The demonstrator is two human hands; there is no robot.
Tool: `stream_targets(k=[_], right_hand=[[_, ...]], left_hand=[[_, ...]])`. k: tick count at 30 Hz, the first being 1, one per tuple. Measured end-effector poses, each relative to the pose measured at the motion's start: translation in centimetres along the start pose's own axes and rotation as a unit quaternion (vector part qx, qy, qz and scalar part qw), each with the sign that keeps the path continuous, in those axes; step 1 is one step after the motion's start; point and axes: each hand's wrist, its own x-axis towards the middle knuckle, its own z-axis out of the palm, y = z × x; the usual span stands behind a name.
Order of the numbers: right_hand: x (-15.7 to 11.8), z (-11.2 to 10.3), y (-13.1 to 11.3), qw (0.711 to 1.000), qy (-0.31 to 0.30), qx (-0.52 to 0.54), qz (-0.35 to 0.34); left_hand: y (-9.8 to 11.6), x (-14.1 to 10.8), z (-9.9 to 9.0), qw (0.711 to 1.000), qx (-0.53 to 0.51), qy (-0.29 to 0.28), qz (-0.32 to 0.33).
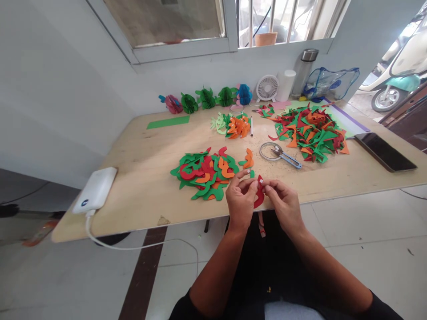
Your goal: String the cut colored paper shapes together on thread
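Both hands meet at the table's front edge around a curved red paper piece (259, 199). My left hand (240, 199) pinches its upper left side between thumb and finger. From the right, my right hand (285, 204) has its thumb and fingertip closed at the piece's top, beside a small white square (261, 181). Another small white bit sits on a fingertip of my left hand. Just left of the hands lies a pile of green, red and orange cut shapes (203, 172). An orange curved piece (248, 158) rests beyond them.
Blue-handled snips (287, 158) and a ring (267, 151) lie right of centre. Behind them is a heap of paper scraps (313, 131), with a phone (386, 152) to its right. A white power bank (95, 190) with a cable sits left. Folded paper figures (206, 98) line the wall.
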Motion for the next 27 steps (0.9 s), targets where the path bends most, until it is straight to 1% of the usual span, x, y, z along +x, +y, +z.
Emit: stream_targets(k=[4, 7, 15, 21, 27], right_hand=[[-0.35, 0.48, -0.16, 0.998, 0.012, 0.061, 0.015], [-0.48, 0.70, -0.13, 0.996, 0.013, 0.084, 0.016], [-0.54, 0.80, -0.14, 0.995, 0.017, 0.092, 0.026], [-0.60, 0.97, -0.28, 0.995, 0.030, 0.090, 0.024], [-0.58, 1.07, -0.29, 0.993, 0.029, 0.113, 0.030]], left_hand=[[-0.05, -0.05, 0.13, 0.999, 0.010, 0.013, 0.031], [-0.08, -0.05, 0.21, 0.999, 0.007, 0.010, 0.039], [0.06, -0.36, 0.46, 0.999, -0.006, 0.008, 0.038], [0.17, -0.62, 0.55, 0.999, -0.042, -0.004, 0.003], [-0.04, -0.75, 0.57, 0.998, -0.059, -0.005, 0.010]])
